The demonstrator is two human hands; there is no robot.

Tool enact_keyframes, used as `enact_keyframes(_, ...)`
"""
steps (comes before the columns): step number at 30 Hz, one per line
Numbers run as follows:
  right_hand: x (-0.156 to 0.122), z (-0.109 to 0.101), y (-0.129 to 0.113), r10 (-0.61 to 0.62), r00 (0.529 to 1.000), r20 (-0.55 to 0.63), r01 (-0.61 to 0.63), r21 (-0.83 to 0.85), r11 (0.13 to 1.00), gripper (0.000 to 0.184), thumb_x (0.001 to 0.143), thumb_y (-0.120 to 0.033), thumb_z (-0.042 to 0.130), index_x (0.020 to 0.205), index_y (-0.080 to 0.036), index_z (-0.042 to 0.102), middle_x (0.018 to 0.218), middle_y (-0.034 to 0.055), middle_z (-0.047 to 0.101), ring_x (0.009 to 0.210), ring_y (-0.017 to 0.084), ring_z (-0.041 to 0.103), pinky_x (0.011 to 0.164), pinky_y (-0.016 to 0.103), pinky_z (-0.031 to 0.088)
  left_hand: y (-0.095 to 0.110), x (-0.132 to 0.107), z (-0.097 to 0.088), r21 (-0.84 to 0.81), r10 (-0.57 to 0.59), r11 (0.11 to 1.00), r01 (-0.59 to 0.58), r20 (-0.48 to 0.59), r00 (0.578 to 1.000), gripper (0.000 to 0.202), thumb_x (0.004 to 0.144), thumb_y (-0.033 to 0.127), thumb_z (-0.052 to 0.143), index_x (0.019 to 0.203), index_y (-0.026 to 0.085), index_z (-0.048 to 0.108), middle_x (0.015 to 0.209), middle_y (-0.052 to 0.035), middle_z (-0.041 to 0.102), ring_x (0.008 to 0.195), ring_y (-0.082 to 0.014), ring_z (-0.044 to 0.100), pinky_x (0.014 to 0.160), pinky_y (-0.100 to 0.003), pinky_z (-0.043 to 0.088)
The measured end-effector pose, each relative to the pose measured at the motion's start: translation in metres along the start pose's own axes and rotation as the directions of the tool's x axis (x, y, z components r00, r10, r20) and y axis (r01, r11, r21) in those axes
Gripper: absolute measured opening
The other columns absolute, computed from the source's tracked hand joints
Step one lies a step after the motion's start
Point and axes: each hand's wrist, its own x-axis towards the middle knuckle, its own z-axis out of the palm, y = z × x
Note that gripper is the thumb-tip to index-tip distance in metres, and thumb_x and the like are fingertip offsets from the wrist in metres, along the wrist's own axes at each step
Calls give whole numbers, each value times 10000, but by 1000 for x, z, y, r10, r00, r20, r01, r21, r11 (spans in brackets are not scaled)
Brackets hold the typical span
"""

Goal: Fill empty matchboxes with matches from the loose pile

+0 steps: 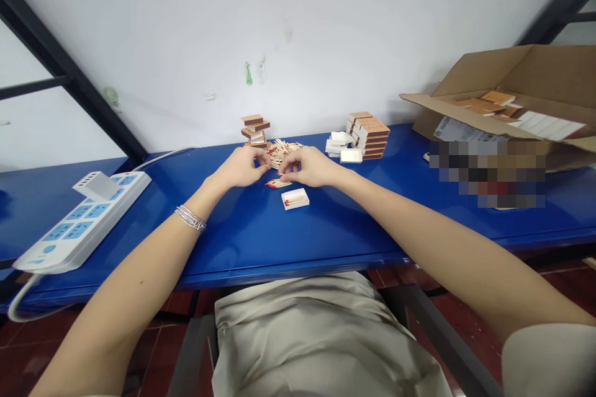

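Note:
My left hand (244, 166) rests at the left edge of a loose pile of matches (282, 150), thumb and fingers curled together; what lies between them, if anything, is hidden. At the pile's near right side, my right hand (308, 166) has its fingers pinched, with a red match tip showing at them. Just below the fingertips, a small row of red-tipped matches (278, 183) lies on the blue table (261, 229). Closer to me sits a white matchbox tray (298, 203) with a few matches inside.
Stacked brown matchboxes (252, 131) stand behind my left hand. To the right are white empty trays (351, 156) and more stacked matchboxes (375, 136). An open cardboard box (447, 113) holds more boxes at far right. A white power strip (88, 214) lies at left.

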Motion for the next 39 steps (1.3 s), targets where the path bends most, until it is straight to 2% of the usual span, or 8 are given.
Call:
enact_keyframes(6, 1, 2, -3, 4, 998, 58, -2, -30, 1000, 279, 691, -346, 732, 901, -163, 745, 848, 35, 720, 709, 126, 568, 656, 247, 408, -1, -1, -4, 3, 1, 1000, -1, 78, 997, 214, 726, 234, 573, 871, 149, 706, 739, -31, 679, 628, -130, 562, 637, -251, 441)
enact_keyframes(10, 0, -6, 1, 14, 991, 135, -4, -74, 997, 311, 665, -335, 752, 936, -182, 744, 909, 29, 722, 746, 137, 576, 676, 251, 410, 5, -2, -4, 3, 27, 1000, -27, 148, 989, 220, 710, 237, 586, 877, 160, 708, 755, -30, 681, 617, -129, 555, 595, -248, 431)
enact_keyframes(14, 0, -6, 5, 30, 973, 228, -11, -87, 996, 310, 673, -301, 735, 957, -177, 739, 905, 28, 719, 700, 125, 569, 633, 241, 402, 12, -4, -4, -5, 57, 998, -57, 210, 976, 245, 715, 326, 635, 888, 161, 688, 832, -41, 692, 626, -122, 554, 579, -241, 419)
enact_keyframes(19, 0, -8, 5, 39, 976, 215, -22, -79, 997, 268, 713, -350, 700, 904, -167, 741, 849, 30, 716, 681, 120, 568, 629, 237, 401, 18, -7, -4, -32, 83, 996, -78, 232, 969, 368, 712, 486, 667, 877, 157, 670, 809, -43, 671, 616, -122, 542, 559, -244, 399)
enact_keyframes(22, -2, -15, 7, 18, 973, 230, 0, -76, 997, 351, 673, -398, 730, 947, -179, 735, 883, 30, 715, 719, 131, 576, 637, 238, 403, 20, -7, -3, -48, 85, 996, -75, 243, 966, 450, 668, 548, 693, 891, 159, 659, 799, -38, 656, 611, -125, 535, 546, -245, 387)
enact_keyframes(25, -3, -18, 10, 26, 962, 273, 3, -105, 994, 385, 636, -368, 753, 970, -178, 730, 890, 31, 714, 733, 138, 580, 628, 237, 399, 21, -7, -2, -55, 92, 995, -81, 242, 966, 474, 662, 562, 693, 896, 152, 652, 806, -42, 650, 623, -127, 537, 552, -243, 387)
enact_keyframes(33, -1, -8, 7, 15, 972, 234, 6, -88, 996, 271, 684, -296, 709, 925, -174, 734, 852, 24, 714, 678, 121, 569, 615, 233, 403, 19, -7, -5, -39, 89, 996, -82, 246, 965, 354, 743, 471, 635, 909, 160, 673, 834, -52, 668, 642, -134, 550, 572, -252, 410)
enact_keyframes(39, 0, 2, 5, -13, 987, 159, 27, -88, 996, 229, 717, -309, 701, 876, -146, 725, 841, 42, 705, 679, 119, 560, 626, 230, 398, 12, -6, -4, -22, 94, 996, -92, 254, 963, 306, 716, 385, 652, 925, 161, 674, 801, -37, 668, 617, -130, 548, 558, -241, 398)
